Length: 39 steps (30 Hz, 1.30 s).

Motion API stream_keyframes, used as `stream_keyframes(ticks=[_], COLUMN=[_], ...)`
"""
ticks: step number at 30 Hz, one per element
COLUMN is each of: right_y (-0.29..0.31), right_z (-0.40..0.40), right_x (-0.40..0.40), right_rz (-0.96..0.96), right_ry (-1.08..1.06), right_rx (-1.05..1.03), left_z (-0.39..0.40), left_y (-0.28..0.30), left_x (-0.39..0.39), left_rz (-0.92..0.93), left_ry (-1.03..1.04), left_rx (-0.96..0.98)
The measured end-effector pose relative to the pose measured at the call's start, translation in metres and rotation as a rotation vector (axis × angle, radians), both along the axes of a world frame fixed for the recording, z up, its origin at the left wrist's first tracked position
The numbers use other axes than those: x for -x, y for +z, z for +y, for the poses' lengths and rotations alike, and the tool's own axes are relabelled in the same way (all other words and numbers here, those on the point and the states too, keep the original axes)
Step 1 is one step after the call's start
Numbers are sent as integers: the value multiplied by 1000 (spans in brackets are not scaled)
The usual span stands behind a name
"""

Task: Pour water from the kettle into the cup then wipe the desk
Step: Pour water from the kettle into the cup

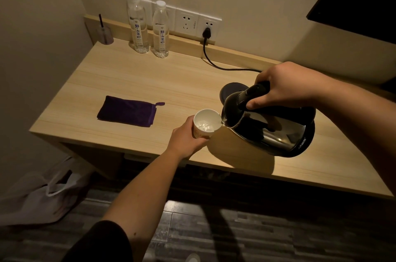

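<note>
Two hands point(184, 137), one kettle point(272, 131), one cup point(206, 123)

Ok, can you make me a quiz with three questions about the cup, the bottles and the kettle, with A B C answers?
1. Where is the purple cloth?
A. lying on the desk, left of the cup
B. inside the cup
C. on the floor

2. How many water bottles stand by the wall?
A. one
B. two
C. four

3. What is the kettle doing?
A. sitting on its base
B. lying on the floor
C. tipped toward the cup

Answers: 1 A, it lies flat on the desk. 2 B, one bottle and another. 3 C, the right hand tilts its spout to the rim while the left hand holds the cup.
</note>
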State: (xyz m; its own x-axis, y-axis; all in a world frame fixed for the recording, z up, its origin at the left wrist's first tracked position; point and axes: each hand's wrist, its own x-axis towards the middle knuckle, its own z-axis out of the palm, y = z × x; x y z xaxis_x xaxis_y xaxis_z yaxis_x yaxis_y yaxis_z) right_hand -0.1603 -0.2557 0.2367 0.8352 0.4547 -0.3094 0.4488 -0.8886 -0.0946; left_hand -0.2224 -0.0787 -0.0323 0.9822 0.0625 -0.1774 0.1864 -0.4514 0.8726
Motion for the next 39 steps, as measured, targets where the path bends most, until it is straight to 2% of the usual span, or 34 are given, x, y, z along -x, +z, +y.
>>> stream_keyframes(ticks=[15, 21, 26, 30, 35, 39], right_y=[4, -6, -12, -32, -83, -115], right_z=[2, -19, -43, -80, -126, -145], right_x=[-3, 1, 15, 34, 61, 67], right_rz=[-11, 30, 85, 108, -64, -197], right_ry=[3, -102, -222, -412, -762, -966], right_rx=[7, -109, -325, -605, -949, -1108], left_z=[1, 1, 1, 0, -2, -2], left_y=[1, 3, 5, 9, 13, 12], left_x=[0, 1, 2, 2, 2, 1], left_rz=[0, 4, 2, 14, 31, 48], left_ry=[-1, 0, -4, -3, 5, 8], left_rx=[16, 19, 17, 35, 50, 46])
